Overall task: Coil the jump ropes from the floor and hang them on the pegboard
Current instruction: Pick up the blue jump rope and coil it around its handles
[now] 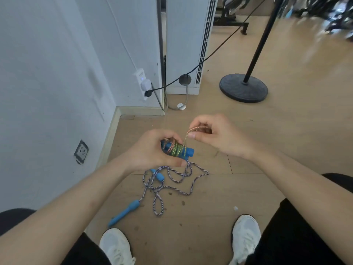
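Left hand point(152, 152) grips handles point(190, 152) wound with rope point(176, 150); right hand point(217, 136) pinches its free end. Second rope point(160, 176) lies on floor point(238, 188). Risk: slack tension may let wraps slip off

Power strip point(142, 81) hung on wall beyond left hand point(152, 150). Black stand base point(243, 87) stood beyond right hand point(215, 134). White shoes point(115, 245) sat below both.
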The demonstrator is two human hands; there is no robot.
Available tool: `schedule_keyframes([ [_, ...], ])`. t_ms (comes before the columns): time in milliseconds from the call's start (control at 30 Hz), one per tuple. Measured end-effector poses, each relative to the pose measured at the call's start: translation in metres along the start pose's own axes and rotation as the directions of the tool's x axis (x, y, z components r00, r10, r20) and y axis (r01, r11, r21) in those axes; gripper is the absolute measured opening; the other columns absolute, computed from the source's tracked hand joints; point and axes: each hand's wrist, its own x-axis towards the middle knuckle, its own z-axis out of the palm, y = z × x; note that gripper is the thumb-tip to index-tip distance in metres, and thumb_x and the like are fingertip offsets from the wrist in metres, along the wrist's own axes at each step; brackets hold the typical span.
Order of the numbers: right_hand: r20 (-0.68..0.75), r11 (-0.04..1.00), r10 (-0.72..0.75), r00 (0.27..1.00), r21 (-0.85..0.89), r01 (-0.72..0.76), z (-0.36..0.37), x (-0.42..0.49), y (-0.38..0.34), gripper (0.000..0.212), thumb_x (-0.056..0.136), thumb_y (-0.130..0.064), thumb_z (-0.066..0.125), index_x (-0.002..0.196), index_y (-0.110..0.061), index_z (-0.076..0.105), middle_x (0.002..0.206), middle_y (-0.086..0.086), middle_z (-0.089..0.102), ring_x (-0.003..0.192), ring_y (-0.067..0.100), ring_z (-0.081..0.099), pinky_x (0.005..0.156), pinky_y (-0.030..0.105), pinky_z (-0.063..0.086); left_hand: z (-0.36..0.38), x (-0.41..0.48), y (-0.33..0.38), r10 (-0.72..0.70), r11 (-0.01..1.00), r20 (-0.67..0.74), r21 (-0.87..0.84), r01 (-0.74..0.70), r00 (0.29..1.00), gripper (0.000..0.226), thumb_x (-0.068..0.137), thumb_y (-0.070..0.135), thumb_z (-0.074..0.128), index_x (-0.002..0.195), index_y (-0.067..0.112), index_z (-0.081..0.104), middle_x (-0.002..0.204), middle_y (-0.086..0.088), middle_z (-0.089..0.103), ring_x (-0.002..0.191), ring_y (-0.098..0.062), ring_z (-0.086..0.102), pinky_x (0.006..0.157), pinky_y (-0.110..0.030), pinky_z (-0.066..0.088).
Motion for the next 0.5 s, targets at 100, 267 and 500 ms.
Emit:
schedule_keyframes([
  [100,-0.02,0.999,0.007,1.0,0.053,-0.005,0.002,0.003,0.002,0.003,0.089,-0.02,0.073,0.088,-0.02,0.07,0.07,0.001,0.063,0.064,0.008,0.05,0.062,0.032,0.043,0.005,-0.002,0.007,-0.007,0.999,-0.128,-0.035,0.002,0.992,0.032,0.06,0.034,0.095,0.078,0.022,0.072,0.071,-0.004,0.068,0.059,-0.007,0.053,0.057,-0.018,0.04],
  [267,-0.1,0.998,0.042,0.994,0.053,-0.037,0.004,0.007,0.008,0.014,0.09,-0.02,0.072,0.103,-0.024,0.071,0.091,-0.009,0.072,0.083,0.006,0.065,0.078,0.025,0.048,-0.001,0.001,0.012,-0.09,0.982,-0.12,-0.175,0.068,0.989,0.014,0.071,0.02,0.088,0.074,0.015,0.075,0.065,-0.005,0.063,0.056,-0.008,0.05,0.054,-0.017,0.039],
  [500,-0.024,0.994,0.057,0.998,0.098,-0.054,0.009,0.002,-0.007,0.043,0.082,-0.036,0.069,0.124,-0.03,0.064,0.113,-0.011,0.065,0.1,0.007,0.062,0.085,0.032,0.053,-0.002,0.006,0.012,-0.269,0.88,-0.158,-0.442,0.175,0.95,0.006,0.082,0.011,0.074,0.087,0.013,0.071,0.075,-0.009,0.06,0.065,-0.017,0.057,0.06,-0.031,0.05],
])
